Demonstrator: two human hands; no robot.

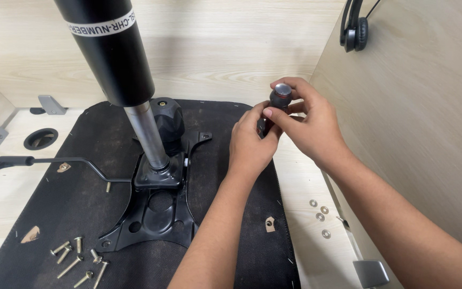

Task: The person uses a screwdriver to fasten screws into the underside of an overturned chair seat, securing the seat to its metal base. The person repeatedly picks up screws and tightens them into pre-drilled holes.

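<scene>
Both my hands meet over the right part of an upturned black chair seat (54,214). My right hand (308,126) grips a small black tool handle (281,99) with a silver and red cap, held upright. My left hand (249,144) closes on the lower part of the same handle, hiding its tip. To the left, a black metal mechanism plate (156,214) lies on the seat, and a black gas cylinder (110,48) with a silver rod (148,134) rises from it. A black knob (168,122) sits behind the rod.
Several loose bolts (78,259) lie on the seat's near left corner. A black lever (44,161) juts left from the plate. Several washers (319,213) rest on the wooden desk at right. A headset (355,27) hangs on the right partition. Grey brackets (49,104) sit at back left.
</scene>
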